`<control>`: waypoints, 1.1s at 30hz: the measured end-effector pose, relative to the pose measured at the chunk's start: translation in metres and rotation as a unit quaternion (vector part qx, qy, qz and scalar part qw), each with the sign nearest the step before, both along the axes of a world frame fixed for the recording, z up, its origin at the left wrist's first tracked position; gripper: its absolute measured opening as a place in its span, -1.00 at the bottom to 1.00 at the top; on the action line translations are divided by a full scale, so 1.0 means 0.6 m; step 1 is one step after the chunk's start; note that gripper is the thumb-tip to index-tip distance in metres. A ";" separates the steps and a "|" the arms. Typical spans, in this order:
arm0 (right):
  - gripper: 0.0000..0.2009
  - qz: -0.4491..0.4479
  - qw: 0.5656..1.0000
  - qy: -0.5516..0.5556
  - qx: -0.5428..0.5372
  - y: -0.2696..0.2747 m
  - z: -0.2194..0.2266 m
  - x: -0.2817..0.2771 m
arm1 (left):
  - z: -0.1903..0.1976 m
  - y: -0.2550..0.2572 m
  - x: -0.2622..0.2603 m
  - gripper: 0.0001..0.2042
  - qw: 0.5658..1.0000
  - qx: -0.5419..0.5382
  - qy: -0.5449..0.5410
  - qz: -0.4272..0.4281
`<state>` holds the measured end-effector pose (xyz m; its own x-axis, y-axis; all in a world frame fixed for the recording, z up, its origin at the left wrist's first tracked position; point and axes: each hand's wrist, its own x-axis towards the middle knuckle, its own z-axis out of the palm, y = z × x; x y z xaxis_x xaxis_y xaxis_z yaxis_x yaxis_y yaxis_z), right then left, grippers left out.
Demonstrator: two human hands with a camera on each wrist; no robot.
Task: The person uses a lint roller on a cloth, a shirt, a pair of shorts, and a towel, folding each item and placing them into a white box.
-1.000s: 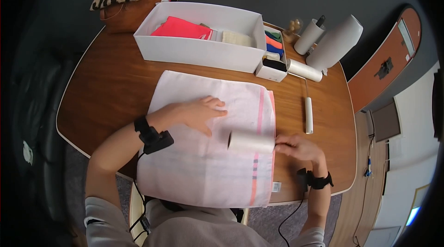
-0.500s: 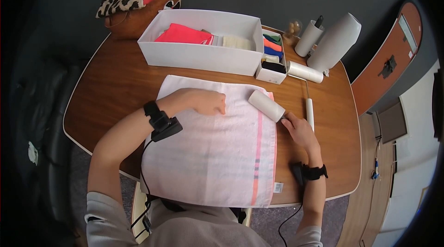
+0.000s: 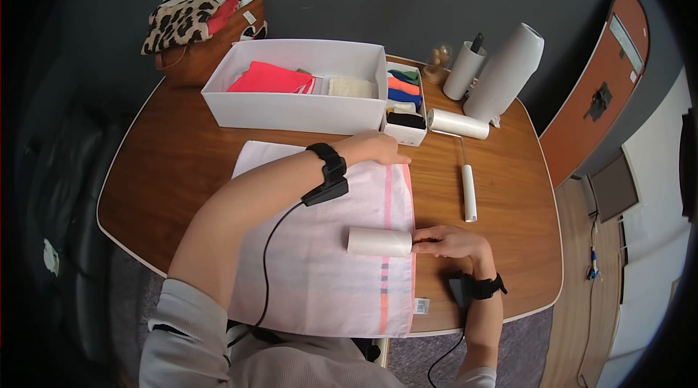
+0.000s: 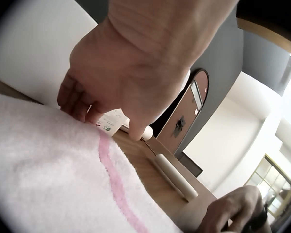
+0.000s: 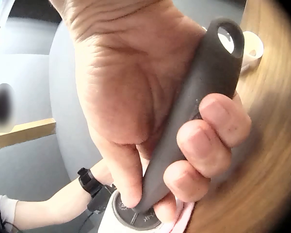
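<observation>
A pale pink towel (image 3: pixel 320 279) with pink and orange stripes along its right side lies spread on the table. My right hand (image 3: pixel 454 241) grips a lint roller (image 3: pixel 379 242), whose white roll lies across the towel's striped side. In the right wrist view its dark handle (image 5: pixel 184 114) runs through the palm, fingers curled round it. My left hand (image 3: pixel 372 147) reaches across to the towel's far right corner. In the left wrist view, the loosely extended fingers (image 4: pixel 77 104) are right at the towel's edge, with the thumb held apart.
A white box (image 3: pixel 305 110) with folded cloths stands behind the towel, next to a smaller box (image 3: pixel 406 134) of rolled cloths. A second white roller (image 3: pixel 459 124) with a white handle lies at the right. Behind it stand tall white cylinders (image 3: pixel 505 75). A brown bag (image 3: pixel 211 50) is at the far left.
My left hand has moved right, from the towel's middle to its far right corner. The lint roller went up toward that corner, then came back down nearer me.
</observation>
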<state>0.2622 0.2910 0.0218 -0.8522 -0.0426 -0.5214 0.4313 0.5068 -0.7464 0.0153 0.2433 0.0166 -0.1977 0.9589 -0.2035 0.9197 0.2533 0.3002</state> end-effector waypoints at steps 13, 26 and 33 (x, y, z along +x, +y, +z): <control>-0.71 0.008 1.000 -0.009 0.005 0.005 -0.010 0.000 | -0.038 0.012 -0.015 -0.60 0.957 0.182 -0.157 -0.160; -0.76 -0.148 0.959 0.146 0.192 0.042 -0.025 -0.037 | -0.020 -0.086 -0.054 -0.35 0.977 -0.118 -0.169 -0.046; -0.70 -0.119 0.991 -0.017 0.053 0.038 -0.012 -0.024 | -0.042 -0.094 -0.053 -0.42 0.978 -0.059 -0.177 -0.093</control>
<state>0.2479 0.3139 0.0143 -0.8137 0.2139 -0.5405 0.5717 0.4620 -0.6780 -0.0167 0.1870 -0.0089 0.0816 0.9375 -0.3384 0.7963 0.1429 0.5878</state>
